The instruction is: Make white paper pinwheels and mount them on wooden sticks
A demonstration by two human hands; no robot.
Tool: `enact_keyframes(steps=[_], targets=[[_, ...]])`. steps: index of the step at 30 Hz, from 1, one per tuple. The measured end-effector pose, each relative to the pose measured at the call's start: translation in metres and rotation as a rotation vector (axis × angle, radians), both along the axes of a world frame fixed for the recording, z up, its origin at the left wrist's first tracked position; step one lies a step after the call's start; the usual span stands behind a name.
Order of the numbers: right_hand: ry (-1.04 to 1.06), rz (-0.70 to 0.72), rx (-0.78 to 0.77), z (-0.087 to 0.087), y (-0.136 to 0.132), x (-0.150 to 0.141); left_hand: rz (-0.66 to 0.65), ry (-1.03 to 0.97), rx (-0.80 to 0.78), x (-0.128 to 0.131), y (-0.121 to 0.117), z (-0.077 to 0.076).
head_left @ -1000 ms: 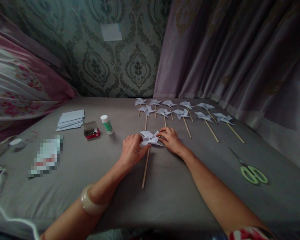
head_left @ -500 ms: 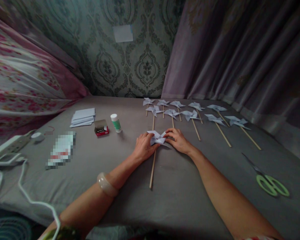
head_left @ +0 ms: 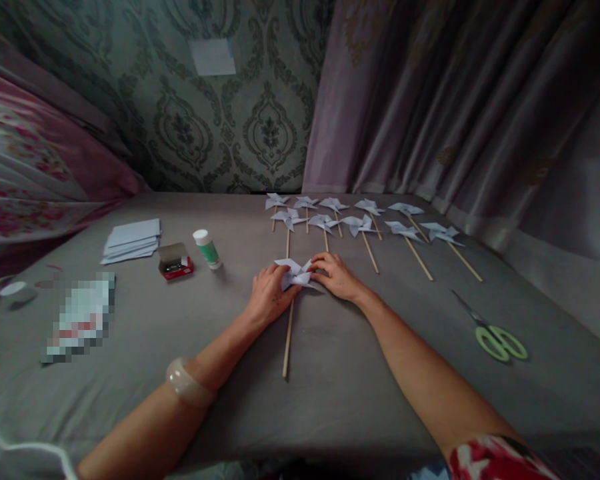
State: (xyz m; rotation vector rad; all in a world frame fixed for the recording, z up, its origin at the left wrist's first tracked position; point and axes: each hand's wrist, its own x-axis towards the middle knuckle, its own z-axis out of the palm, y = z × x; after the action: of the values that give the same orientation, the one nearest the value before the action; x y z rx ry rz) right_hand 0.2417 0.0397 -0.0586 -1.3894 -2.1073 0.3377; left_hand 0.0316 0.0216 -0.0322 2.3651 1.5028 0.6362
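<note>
In front of me a white paper pinwheel lies on the grey cloth, its wooden stick pointing toward me. My left hand grips the pinwheel's left side, thumb at the near edge and fingers at the far edge. On the other side, my right hand pinches a right-hand blade between thumb and fingers. Some fingertips are hidden by the folded paper. Beyond my hands, several finished-looking pinwheels lie in two rows, sticks toward me.
Left of my hands stand a glue stick and an open small red box. Farther left are stacked white papers and a blurred packet. Green-handled scissors lie at the right. A white cable crosses the left front corner.
The view has turned slightly right, so everything sits farther left in it. Both hands remain on the same pinwheel, with hardly any change in their hold.
</note>
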Motion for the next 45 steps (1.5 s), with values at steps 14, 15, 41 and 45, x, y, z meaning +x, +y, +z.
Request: enact_keyframes(steps=[14,15,41,45], targets=[[0.039,0.002,-0.029,0.004,0.001,-0.005,-0.005,0.013,0.009,0.000,-0.001,0.000],[0.042,-0.003,-0.028,0.004,0.001,-0.006,-0.005,0.015,0.011,0.000,-0.001,0.000],[-0.043,-0.016,0.021,0.011,-0.010,-0.008,0.065,-0.054,-0.101,-0.014,-0.002,0.008],[-0.011,-0.002,0.032,0.008,-0.007,-0.009,0.049,-0.019,-0.090,-0.011,-0.003,0.010]])
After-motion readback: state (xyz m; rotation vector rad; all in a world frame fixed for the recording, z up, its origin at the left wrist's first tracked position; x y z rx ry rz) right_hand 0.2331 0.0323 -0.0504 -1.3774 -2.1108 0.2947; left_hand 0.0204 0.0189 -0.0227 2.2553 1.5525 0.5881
